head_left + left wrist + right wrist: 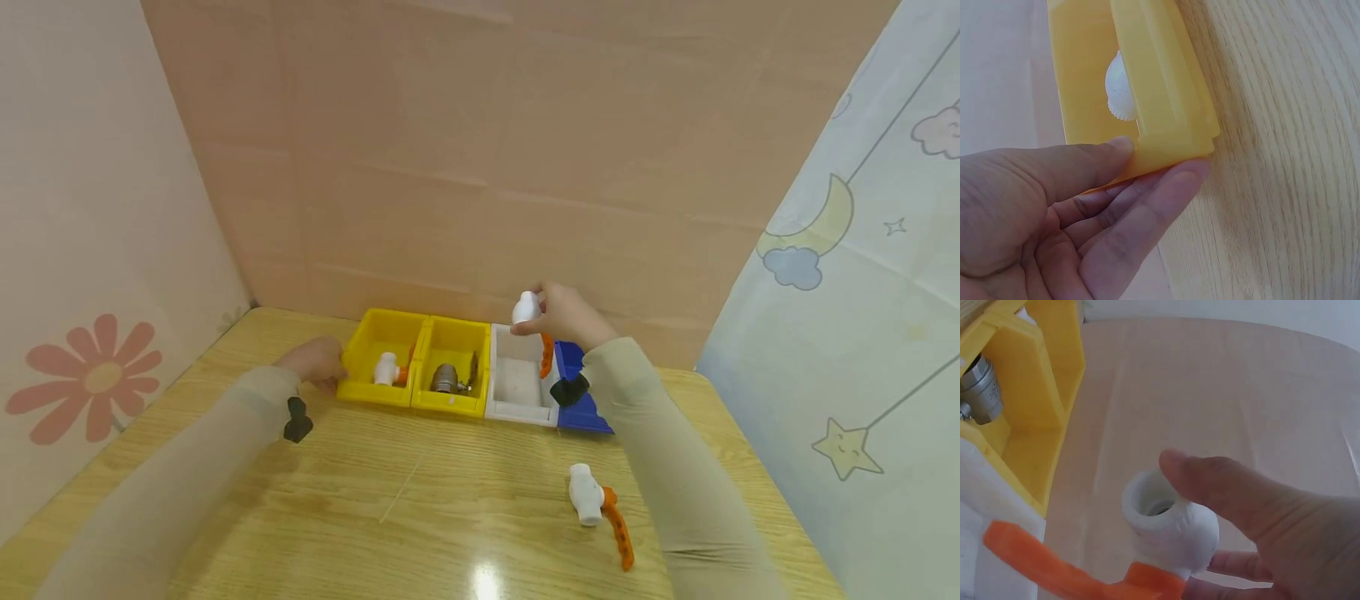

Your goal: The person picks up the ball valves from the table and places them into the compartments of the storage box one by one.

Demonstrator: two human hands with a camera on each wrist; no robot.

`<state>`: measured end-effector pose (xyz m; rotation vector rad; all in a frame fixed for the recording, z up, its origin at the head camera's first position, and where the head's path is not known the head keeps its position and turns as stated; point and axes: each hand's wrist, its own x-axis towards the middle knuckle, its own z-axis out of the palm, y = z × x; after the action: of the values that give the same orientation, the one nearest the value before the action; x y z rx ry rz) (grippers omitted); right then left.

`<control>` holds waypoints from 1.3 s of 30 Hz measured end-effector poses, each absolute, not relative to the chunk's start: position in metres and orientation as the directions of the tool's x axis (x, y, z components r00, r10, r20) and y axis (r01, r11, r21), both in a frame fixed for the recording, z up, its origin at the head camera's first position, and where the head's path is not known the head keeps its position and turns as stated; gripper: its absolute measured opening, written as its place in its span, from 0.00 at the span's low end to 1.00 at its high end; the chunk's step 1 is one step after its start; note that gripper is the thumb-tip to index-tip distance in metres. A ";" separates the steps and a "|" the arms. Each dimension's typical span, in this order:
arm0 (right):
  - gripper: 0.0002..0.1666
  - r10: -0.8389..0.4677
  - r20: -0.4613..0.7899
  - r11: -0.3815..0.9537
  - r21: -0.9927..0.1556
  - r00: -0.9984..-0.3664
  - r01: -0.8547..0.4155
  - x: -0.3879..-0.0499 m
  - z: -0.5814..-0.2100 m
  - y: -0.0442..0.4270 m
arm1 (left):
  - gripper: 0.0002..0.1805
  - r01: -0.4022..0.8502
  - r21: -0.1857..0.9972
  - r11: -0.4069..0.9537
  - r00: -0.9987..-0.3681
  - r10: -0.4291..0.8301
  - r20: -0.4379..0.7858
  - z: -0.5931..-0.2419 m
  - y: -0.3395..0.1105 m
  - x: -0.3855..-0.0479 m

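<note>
Some of white valve (525, 309) hidden behind right hand (567, 314) gripping it; left hand (315, 361) pinches yellow bin (1169, 87).

Room to pass over tabletop (465, 492) before bins (450, 405), loose valve (586, 495) obstructing right side, wall (450, 192) behind

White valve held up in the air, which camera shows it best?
The right wrist view: the white valve appears large, its open end visible. The head view shows it small and partly hidden; the left wrist view doesn't.
</note>
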<state>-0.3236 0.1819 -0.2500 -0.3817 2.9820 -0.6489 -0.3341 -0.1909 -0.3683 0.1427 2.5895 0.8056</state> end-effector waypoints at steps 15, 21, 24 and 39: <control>0.39 -0.147 0.075 0.886 -0.433 -0.986 -0.166 -0.365 -0.284 0.183 | 0.13 -0.037 0.547 0.836 -0.910 0.198 -0.364 -0.372 -0.193 -0.339; 0.38 -0.127 0.046 0.883 -0.451 -0.991 -0.134 -0.371 -0.307 0.184 | 0.14 -0.050 0.556 0.830 -0.912 0.189 -0.364 -0.371 -0.192 -0.336; 0.37 -0.124 0.034 0.891 -0.437 -0.992 -0.126 -0.374 -0.320 0.184 | 0.14 -0.051 0.556 0.829 -0.911 0.190 -0.367 -0.371 -0.192 -0.336; 0.38 -0.131 -0.062 0.911 -0.402 -0.989 -0.095 -0.375 -0.357 0.180 | 0.14 -0.042 0.549 0.835 -0.911 0.193 -0.364 -0.366 -0.187 -0.330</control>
<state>-0.3745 0.1804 -0.3574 -0.1771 2.9850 -0.6220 -0.3296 -0.1875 -0.3660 0.1122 2.6043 0.7929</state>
